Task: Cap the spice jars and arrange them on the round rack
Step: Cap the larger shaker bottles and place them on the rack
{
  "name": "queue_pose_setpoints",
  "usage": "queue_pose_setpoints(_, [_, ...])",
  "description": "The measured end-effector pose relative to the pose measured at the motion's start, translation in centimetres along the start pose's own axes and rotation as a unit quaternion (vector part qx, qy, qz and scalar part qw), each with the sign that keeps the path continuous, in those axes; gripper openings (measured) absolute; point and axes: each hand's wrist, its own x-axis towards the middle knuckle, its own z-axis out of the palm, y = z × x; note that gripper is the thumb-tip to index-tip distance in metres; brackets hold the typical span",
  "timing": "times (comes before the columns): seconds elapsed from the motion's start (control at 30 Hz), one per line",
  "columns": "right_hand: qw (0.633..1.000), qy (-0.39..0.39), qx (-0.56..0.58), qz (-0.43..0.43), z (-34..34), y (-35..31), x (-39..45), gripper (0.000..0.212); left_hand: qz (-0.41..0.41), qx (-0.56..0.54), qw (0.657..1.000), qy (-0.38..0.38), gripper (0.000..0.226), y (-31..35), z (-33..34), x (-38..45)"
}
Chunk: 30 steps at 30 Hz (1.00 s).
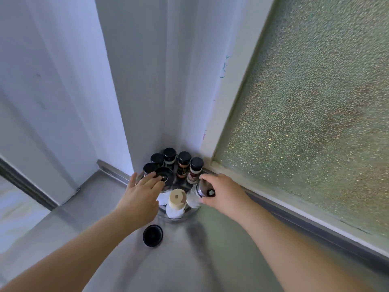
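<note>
Right hand (223, 191): fingers wrapped shut around the top of a clear glass shaker jar (194, 197) with a metal collar, holding it tilted at the near-right edge of the round rack (168, 218). Left hand (141, 194): fingers spread and flat, tips resting on the black central knob (163, 175) of the rack, clamped on nothing.

Handling, as a judgement: the shaker is glass, stiff, smooth and likely slippery, moderately light; best taken at the collar or around the body, as it is held now.

On the rack, behind the knob: five black-capped spice jars (183, 165) in an arc, at least two showing reddish-brown powder. At the rack's near edge, just left of the shaker, a white jar with a pale wooden lid (176, 199). The shaker holds something whitish, perhaps salt; hard to tell.

In front of the rack, on the steel counter (105, 207): one loose black cap (153, 236), lying open side up, apart from any jar.
</note>
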Motion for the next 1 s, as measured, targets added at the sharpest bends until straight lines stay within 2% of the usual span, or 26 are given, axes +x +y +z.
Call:
queue_pose_setpoints(0.07, [1.0,-0.024,-0.017,-0.004,1.1,-0.1,1.3,0.062,0.007,-0.011,1.0,0.017,0.057,-0.3,-0.2,-0.2])
queue_pose_setpoints(0.13, [0.999,-0.039,-0.03,-0.004,2.0,0.0,2.3,0.064,0.031,-0.018,0.997,0.069,0.056,-0.7,0.2,-0.7])
queue_pose_setpoints(0.2, [0.999,-0.04,-0.034,-0.007,2.5,0.1,3.1,0.065,0.054,-0.031,0.989,0.135,0.041,-1.1,0.8,-1.6])
queue_pose_setpoints(0.3, [0.999,-0.029,-0.039,-0.013,3.2,-0.1,4.4,0.064,0.062,-0.055,0.988,0.133,0.026,-1.5,2.0,-3.3])
queue_pose_setpoints(0.43, [0.998,-0.026,-0.055,-0.032,4.4,-0.5,5.8,0.062,0.045,-0.07,0.995,0.055,0.019,-2.7,4.0,-5.1])
queue_pose_setpoints(0.53, [0.998,-0.008,-0.045,-0.034,4.9,-0.6,6.4,0.064,-0.007,-0.067,0.998,-0.009,0.045,-3.5,5.3,-5.9])
queue_pose_setpoints(0.63, [0.999,0.004,-0.014,-0.035,5.1,-0.6,6.8,0.067,-0.062,-0.107,0.99,-0.074,0.049,-3.4,6.0,-6.0])
queue_pose_setpoints(0.73, [0.999,0.0,-0.009,-0.047,5.2,-0.3,6.1,0.071,-0.073,-0.104,0.98,-0.15,0.059,-3.0,7.1,-5.6])
queue_pose_setpoints(0.8, [0.998,0.04,0.0,-0.055,4.9,-0.1,4.9,0.067,-0.072,-0.118,0.978,-0.16,0.065,-2.7,7.8,-5.1])
queue_pose_setpoints(0.9, [0.987,0.142,0.028,-0.072,4.4,0.6,1.8,0.053,-0.072,-0.117,0.977,-0.162,0.07,-1.8,8.7,-4.4])
queue_pose_setpoints(1.0, [0.986,0.147,0.041,-0.068,4.6,2.1,-1.7,0.048,-0.073,-0.098,0.977,-0.175,0.066,-0.8,9.4,-3.6])
